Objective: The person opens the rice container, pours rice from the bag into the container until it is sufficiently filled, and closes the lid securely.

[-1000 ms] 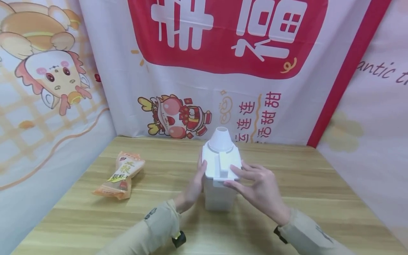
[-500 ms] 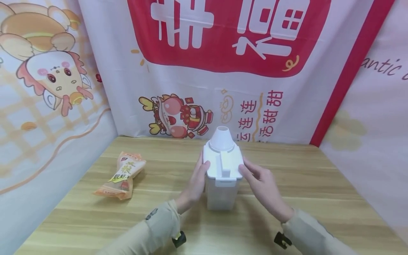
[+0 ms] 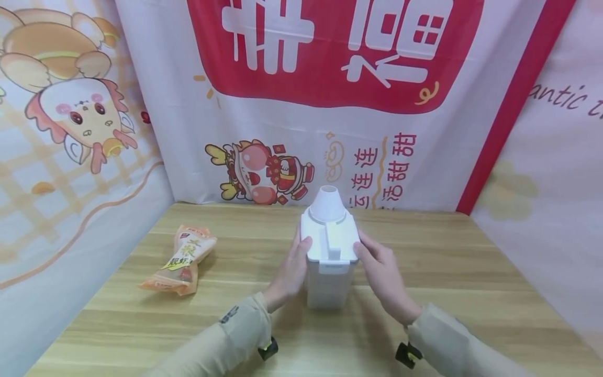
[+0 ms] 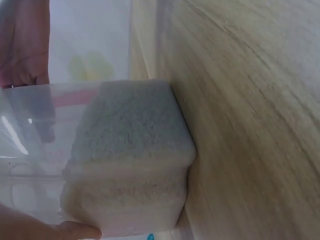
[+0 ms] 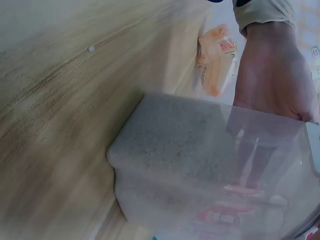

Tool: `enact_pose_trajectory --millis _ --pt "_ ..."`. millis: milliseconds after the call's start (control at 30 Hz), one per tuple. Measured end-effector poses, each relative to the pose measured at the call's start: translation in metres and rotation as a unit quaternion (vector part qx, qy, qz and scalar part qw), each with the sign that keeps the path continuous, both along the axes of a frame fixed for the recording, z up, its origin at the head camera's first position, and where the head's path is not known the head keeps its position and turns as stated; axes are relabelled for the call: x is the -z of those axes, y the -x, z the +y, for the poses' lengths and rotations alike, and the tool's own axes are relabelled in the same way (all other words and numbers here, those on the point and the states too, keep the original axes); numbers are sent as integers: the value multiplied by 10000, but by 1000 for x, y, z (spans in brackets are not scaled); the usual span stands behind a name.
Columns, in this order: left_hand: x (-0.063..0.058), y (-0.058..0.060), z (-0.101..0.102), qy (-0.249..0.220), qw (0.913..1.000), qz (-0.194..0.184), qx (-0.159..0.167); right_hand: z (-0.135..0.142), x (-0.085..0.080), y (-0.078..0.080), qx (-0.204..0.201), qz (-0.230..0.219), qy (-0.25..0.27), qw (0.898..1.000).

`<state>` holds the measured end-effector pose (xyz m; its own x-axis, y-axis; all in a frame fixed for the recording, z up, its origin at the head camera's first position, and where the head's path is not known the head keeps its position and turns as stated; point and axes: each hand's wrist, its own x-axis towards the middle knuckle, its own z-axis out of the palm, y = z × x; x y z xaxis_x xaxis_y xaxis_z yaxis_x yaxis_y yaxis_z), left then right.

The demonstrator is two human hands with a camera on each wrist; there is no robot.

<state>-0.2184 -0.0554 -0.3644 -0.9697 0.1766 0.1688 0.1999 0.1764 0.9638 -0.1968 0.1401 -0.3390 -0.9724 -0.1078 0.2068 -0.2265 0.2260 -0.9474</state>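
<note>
A clear plastic grain container (image 3: pixel 328 288) stands upright on the wooden table, its white lid (image 3: pixel 313 238) on, with a cone-shaped white cup (image 3: pixel 327 207) on top toward the back. Pale, rice-like grains (image 4: pixel 132 130) fill its lower part in the left wrist view. My left hand (image 3: pixel 289 271) grips the left side, thumb at the lid's edge. On the opposite side my right hand (image 3: pixel 385 277) holds it the same way, thumb on the lid's right edge. The front latch (image 3: pixel 334 267) lies down over the container's front. The other fingers are largely hidden behind the sides.
An orange-and-white food packet (image 3: pixel 181 260) lies on the table (image 3: pixel 235 324) to the left. Printed cloth hangs behind the table (image 3: pixel 264 120) and along both sides. In the right wrist view a tiny white speck (image 5: pixel 91 48) sits on the wood.
My right hand has moved from the lid's front latch to the container's right side. My left hand keeps its hold on the left side; the container has barely shifted.
</note>
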Motion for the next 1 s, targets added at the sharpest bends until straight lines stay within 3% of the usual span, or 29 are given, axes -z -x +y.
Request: enact_pose_trajectory --millis 133,300,500,733,1000 --pt "1 2 0 56 10000 60 -15 1 -1 3 -154 -200 354 9991" --pt "0 5 -1 142 9998 87 135 6 -2 8 -284 -270 363 9986" --pt "-3 15 -1 79 9994 -23 346 9 -4 18 -342 -215 63 9992" --pt "-4 28 1 154 9995 -78 259 11 -4 27 -326 -396 25 9987" --pt "-3 49 3 57 9990 -111 418 11 0 45 -151 -289 83 9994"
